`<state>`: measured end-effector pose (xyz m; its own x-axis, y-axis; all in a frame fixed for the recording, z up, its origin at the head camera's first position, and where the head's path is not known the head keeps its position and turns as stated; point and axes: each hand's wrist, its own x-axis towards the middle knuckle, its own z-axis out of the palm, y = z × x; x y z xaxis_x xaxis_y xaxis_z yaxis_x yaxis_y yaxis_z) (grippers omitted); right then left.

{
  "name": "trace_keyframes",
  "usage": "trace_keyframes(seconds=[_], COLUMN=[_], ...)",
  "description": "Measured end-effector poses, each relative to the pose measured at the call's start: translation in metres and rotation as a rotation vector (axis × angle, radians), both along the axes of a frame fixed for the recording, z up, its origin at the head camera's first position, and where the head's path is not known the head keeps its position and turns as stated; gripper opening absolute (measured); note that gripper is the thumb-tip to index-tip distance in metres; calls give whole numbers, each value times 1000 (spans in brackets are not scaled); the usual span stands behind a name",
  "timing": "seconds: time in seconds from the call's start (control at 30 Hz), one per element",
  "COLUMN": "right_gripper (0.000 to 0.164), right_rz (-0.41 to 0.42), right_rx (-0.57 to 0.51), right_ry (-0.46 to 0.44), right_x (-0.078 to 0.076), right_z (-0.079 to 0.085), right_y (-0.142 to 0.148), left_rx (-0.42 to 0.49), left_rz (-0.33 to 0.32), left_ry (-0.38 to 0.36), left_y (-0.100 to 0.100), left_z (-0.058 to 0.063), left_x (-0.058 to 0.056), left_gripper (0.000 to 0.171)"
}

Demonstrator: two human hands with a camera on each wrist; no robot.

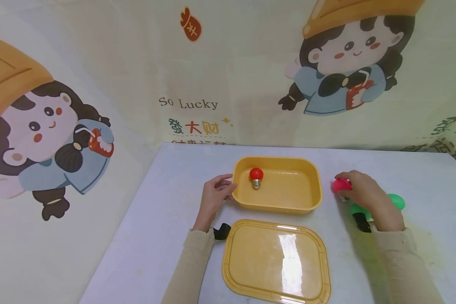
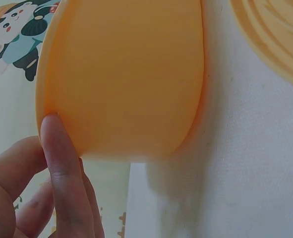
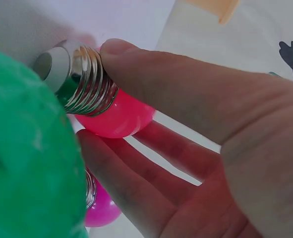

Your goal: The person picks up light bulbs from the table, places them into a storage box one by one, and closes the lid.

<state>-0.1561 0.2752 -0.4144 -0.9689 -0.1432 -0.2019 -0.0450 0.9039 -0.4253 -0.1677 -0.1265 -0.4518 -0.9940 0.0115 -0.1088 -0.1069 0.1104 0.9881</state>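
1. Behind the far edge of your white bench (image 1: 167, 211) rises a pale backdrop (image 1: 251, 76) printed with cartoon figures and lettering.
2. Your left hand (image 1: 214, 194) has its fingers and thumb bent, lightly gripping a yellow tub (image 1: 289, 185) by the rim at its left end.
3. Just right of that hand, inside the tub's left end, lies a red bulb (image 1: 256, 174) with a round globe and threaded metal base. The tub is smooth, with rounded corners, and stands toward the bench's far edge.
4. Nearer you than the tub, a glossy yellow lid (image 1: 251, 261) lies flat, its border ridged.
5. Right of the tub, your right hand (image 1: 368, 192) is partly closed round a pink bulb (image 1: 342, 185): thumb on the shiny screw threads, fingers about the smooth globe.
6. A magenta bulb (image 3: 101, 208) shows beside those fingers; a rounded green thing (image 1: 397, 201) lies beyond your right wrist, toward the bench's right edge.
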Motion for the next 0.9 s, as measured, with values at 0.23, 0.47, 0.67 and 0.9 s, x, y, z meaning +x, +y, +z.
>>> trace_keyframes(seconds=[0.23,0.47,0.67,0.9], right_gripper=[46,50,49,50], right_rz=[2,-26,-15,-17], right_rx=[-3,-17,-32,-58], right_ry=[26,44,74,96], right_x=[2,5,8,10], right_z=[0,3,10,18], right_y=[0,-3,-6,-14], left_rx=[8,12,11,17], left_rz=[4,1,2,1], left_ry=[-1,5,14,1], left_y=[1,0,0,2], left_z=[0,4,0,1], left_x=[0,3,2,2], left_gripper=[36,39,37,37])
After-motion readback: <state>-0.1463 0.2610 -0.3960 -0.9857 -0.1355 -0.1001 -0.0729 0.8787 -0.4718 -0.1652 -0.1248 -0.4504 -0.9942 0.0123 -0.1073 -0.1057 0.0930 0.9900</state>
